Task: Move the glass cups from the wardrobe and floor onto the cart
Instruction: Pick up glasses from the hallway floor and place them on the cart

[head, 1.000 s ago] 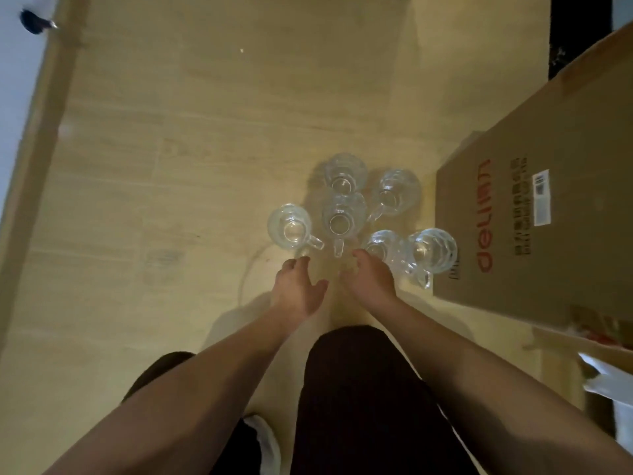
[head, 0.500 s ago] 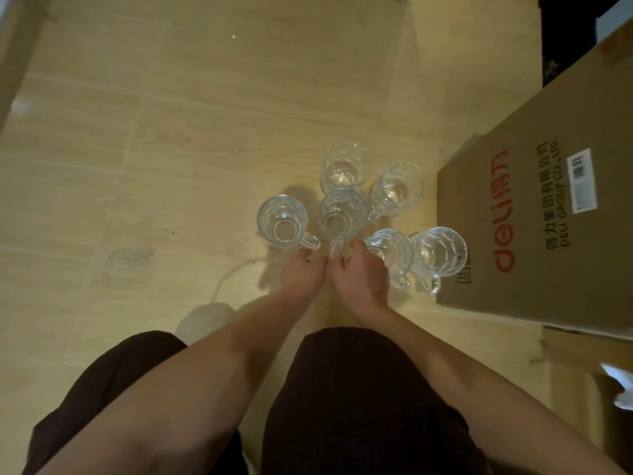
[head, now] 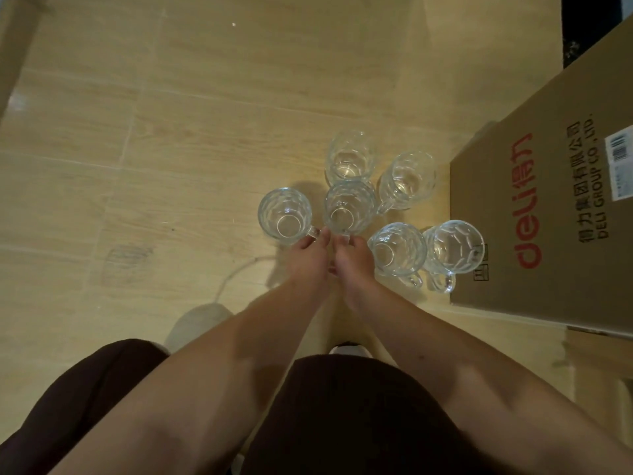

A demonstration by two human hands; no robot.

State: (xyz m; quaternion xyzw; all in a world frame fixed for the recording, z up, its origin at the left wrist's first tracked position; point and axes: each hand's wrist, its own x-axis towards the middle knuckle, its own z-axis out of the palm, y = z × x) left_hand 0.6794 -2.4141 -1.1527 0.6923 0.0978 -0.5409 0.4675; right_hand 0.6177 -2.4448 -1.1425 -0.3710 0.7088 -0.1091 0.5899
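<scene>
Several clear dimpled glass cups with handles stand close together on the wooden floor. My left hand (head: 308,258) pinches the handle of the leftmost cup (head: 285,214). Right beside it, my right hand (head: 352,260) pinches the handle of the middle cup (head: 349,207). Both cups stand on the floor. Behind them are a back cup (head: 350,157) and a back-right cup (head: 407,178). To the right of my right hand stand a near cup (head: 397,248) and a far-right cup (head: 454,246). No cart or wardrobe is in view.
A large cardboard box (head: 548,217) with red lettering lies on the floor just right of the cups, almost touching the far-right one. My dark-clothed knees (head: 342,406) fill the bottom of the view. Bare wooden floor (head: 171,132) stretches to the left and ahead.
Both hands moved forward and came together, from just short of the cups to the handles of the leftmost and middle cups. My head has lowered closer to the cups.
</scene>
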